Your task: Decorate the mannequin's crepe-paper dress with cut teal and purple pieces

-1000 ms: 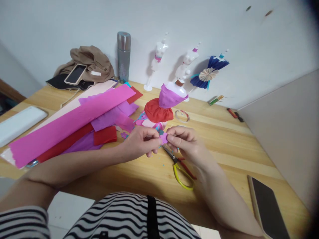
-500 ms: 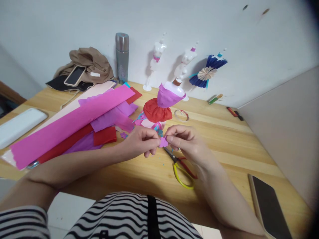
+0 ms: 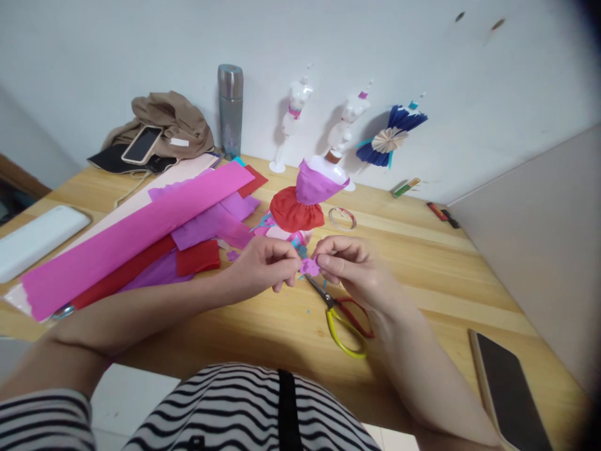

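Between my two hands is a small purple paper flower (image 3: 310,267). My left hand (image 3: 267,266) pinches its left edge, and my right hand (image 3: 350,266) pinches its right edge; both are closed. Just below lie scissors (image 3: 334,313) with one yellow and one red handle, their blades pointing up toward the flower. Beyond my hands stands a small white dress form (image 3: 323,166) dressed in a purple top (image 3: 317,185) and a gathered red skirt (image 3: 295,210). Pink and blue paper scraps lie around its base, partly hidden by my left hand.
Crepe paper sheets, the magenta one (image 3: 136,241) uppermost, cover the left of the table. A thermos (image 3: 230,113) and several mannequins (image 3: 298,100) stand along the wall. A tape roll (image 3: 342,218) lies beyond my right hand; a dark phone (image 3: 507,388) lies at right.
The flower has turned slightly between my fingertips and now looks more folded, with its petals showing differently. Both hands stay in nearly the same place.
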{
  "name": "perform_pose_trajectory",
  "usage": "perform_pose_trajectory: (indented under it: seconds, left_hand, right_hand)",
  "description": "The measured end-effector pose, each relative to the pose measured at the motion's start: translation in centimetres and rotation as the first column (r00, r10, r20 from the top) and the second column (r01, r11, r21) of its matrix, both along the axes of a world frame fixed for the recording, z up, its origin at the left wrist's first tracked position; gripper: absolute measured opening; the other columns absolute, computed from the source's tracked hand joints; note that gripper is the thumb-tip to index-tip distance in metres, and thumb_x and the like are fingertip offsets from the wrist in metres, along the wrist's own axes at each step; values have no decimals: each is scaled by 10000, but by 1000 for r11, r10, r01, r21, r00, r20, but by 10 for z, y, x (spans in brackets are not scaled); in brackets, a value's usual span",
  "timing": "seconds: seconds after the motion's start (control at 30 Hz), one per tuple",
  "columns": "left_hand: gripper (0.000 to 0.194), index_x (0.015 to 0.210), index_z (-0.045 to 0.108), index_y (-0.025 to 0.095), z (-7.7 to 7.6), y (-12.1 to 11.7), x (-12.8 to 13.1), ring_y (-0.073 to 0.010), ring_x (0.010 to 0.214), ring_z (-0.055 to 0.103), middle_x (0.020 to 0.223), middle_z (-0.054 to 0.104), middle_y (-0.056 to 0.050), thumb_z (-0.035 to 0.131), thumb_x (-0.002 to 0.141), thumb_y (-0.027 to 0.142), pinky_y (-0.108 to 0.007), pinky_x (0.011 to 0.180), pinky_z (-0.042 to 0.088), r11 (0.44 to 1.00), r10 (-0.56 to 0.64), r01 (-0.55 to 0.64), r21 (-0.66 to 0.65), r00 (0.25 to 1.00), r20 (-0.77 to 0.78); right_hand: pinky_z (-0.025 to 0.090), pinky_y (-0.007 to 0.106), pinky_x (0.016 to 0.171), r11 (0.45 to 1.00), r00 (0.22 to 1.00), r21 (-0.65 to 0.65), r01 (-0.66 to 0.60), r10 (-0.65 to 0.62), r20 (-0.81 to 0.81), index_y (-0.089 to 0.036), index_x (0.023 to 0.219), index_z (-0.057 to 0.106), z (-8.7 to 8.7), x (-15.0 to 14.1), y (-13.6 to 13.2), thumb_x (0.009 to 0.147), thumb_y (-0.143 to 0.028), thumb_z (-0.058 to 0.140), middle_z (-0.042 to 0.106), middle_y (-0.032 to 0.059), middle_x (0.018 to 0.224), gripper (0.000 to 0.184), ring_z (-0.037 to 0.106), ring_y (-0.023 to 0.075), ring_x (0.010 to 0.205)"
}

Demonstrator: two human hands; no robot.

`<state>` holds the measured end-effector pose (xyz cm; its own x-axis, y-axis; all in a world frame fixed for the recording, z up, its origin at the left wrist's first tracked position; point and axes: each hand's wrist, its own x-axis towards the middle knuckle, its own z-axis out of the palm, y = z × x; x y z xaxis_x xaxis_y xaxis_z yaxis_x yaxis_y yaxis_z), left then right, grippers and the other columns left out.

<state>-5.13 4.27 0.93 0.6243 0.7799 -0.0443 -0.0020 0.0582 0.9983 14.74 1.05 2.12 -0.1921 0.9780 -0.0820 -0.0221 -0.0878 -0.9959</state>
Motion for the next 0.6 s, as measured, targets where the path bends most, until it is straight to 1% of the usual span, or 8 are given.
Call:
perform_pose_trajectory:
  seconds: [0.1, 0.17, 0.27, 0.33, 0.4, 0.47, 0.53, 0.6]
  left_hand:
    - [222, 636, 623, 156, -2, 0, -2, -52, 444, 518, 580, 638, 12, 665, 798, 301, -160, 441, 374, 999, -2, 0, 52, 1000, 31]
    - [336, 684, 631, 153, -5, 1, -2, -64, 436, 532, 597, 651, -6, 656, 859, 439, -171, 423, 368, 1000, -9, 8, 15, 998, 66]
    - [536, 790, 631, 148, -12, 1, 1, -91, 408, 548, 636, 677, -37, 590, 903, 671, -196, 383, 356, 984, -45, 57, -169, 996, 75]
    - [612, 845, 633, 146, -15, 1, 3, -97, 381, 535, 638, 682, -45, 538, 913, 746, -205, 366, 340, 929, -145, 163, -332, 986, 79]
    - [640, 884, 647, 144, -17, 1, 4, -97, 369, 524, 639, 689, -53, 477, 943, 758, -209, 363, 331, 842, -262, 289, -455, 957, 123]
    - [613, 881, 657, 143, -17, 0, 4, -95, 378, 525, 644, 694, -59, 465, 971, 719, -209, 366, 324, 790, -307, 353, -501, 936, 174]
    - [515, 843, 643, 149, -15, -1, 2, -92, 397, 536, 645, 693, -51, 565, 958, 645, -203, 370, 319, 794, -288, 348, -499, 938, 195]
    - [425, 794, 613, 158, -12, -1, 1, -86, 402, 538, 636, 686, -32, 697, 896, 562, -196, 371, 315, 814, -262, 325, -482, 945, 195]
  right_hand:
    - [207, 266, 460, 999, 1000, -31, -9, 9, -6, -201, 696, 692, 0, -1, 0, 742, -433, 867, 525, -48, 495, 294, 355, 77, 424]
    - [212, 264, 465, 999, 1000, -44, -26, 25, -14, -200, 699, 682, 1, -1, 0, 749, -447, 863, 530, -45, 504, 310, 359, 80, 431]
    - [234, 264, 470, 997, 997, -22, -72, 72, -7, -205, 718, 683, 2, 0, -1, 780, -452, 859, 525, -47, 522, 309, 361, 88, 450]
    - [279, 267, 481, 994, 994, 13, -110, 110, 8, -212, 731, 699, 4, 1, -2, 790, -448, 865, 558, -36, 564, 295, 392, 99, 478]
    - [344, 277, 512, 989, 989, 38, -146, 145, 22, -219, 738, 717, 5, 2, -3, 795, -442, 873, 607, -18, 618, 278, 453, 117, 523]
    - [395, 292, 552, 982, 983, 43, -182, 181, 32, -223, 733, 727, 7, 3, -5, 812, -451, 865, 638, -3, 654, 278, 514, 137, 570]
    - [407, 297, 569, 975, 976, 44, -216, 214, 48, -222, 720, 728, 10, 3, -5, 838, -467, 843, 644, 5, 661, 295, 536, 146, 593]
    - [383, 289, 558, 969, 968, 51, -244, 239, 81, -219, 704, 720, 12, 4, -5, 854, -469, 829, 627, 0, 647, 312, 510, 137, 584]
